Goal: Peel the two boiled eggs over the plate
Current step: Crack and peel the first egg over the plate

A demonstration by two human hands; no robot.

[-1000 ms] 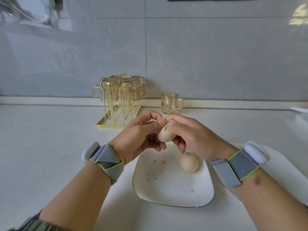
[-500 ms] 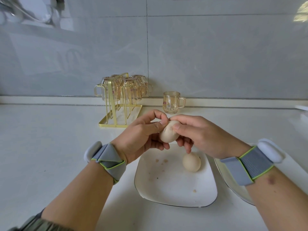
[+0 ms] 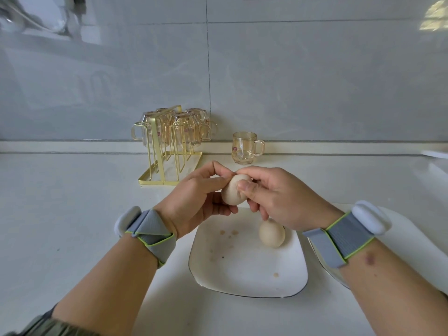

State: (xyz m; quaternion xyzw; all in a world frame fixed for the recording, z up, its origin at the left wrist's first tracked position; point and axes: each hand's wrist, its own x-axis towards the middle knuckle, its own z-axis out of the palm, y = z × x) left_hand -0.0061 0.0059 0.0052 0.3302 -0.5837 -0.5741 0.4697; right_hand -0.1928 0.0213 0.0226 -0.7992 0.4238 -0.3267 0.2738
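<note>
Both hands hold one pale boiled egg (image 3: 232, 193) above the far edge of a white square plate (image 3: 244, 270). My left hand (image 3: 194, 200) cups the egg from the left and below. My right hand (image 3: 274, 197) pinches it from the right, thumb pressed on its front and fingertips at its top. The shell looks largely whole. A second egg (image 3: 272, 233) in its shell lies on the plate's far right part, just under my right hand. A few small brown shell bits (image 3: 228, 232) lie on the plate.
A gold wire rack (image 3: 169, 151) with several upturned amber glass mugs stands at the back by the wall. One amber mug (image 3: 245, 148) stands upright to its right. A second white dish (image 3: 412, 238) lies under my right forearm.
The egg has turned in my hands and my right thumb has slid down onto its front. Both hands stay above the plate's far edge.
</note>
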